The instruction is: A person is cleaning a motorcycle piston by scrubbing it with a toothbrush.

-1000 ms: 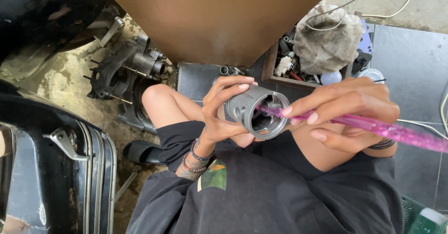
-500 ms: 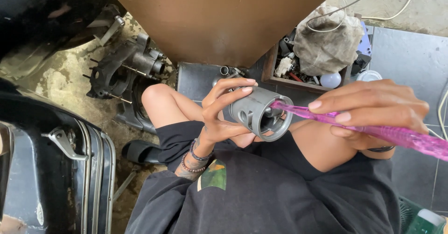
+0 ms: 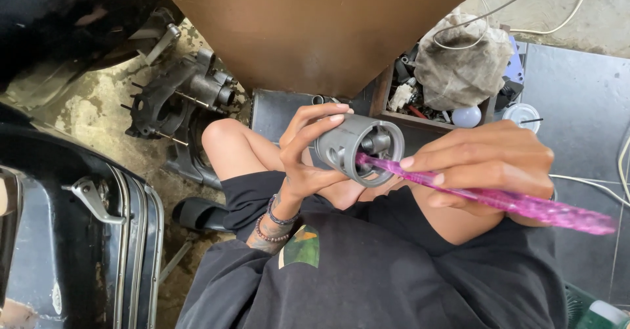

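the left hand (image 3: 308,152) grips a grey hollow piston (image 3: 359,148) at centre frame, open end facing 4 o'clock. the right hand (image 3: 489,165) pinches a pink brush (image 3: 499,201), its tip inside: scrubbing seems underway; next calls for steady strokes.

The tip of the translucent pink plastic brush handle (image 3: 499,199) vanishes inside the open mouth of the grey metal cylinder (image 3: 357,148), so whatever bristles or head it carries cannot be seen. The middle of that handle is covered by the right hand (image 3: 489,165). The cylinder's far wall is hidden behind the left hand (image 3: 308,152), whose palm is turned away. Beyond the right hand, the wooden box of small parts (image 3: 420,102) lies mostly under a dirty grey rag (image 3: 462,56); its contents are too small to identify. Left of the left hand, the black vehicle body (image 3: 59,237) runs off the frame's edge.
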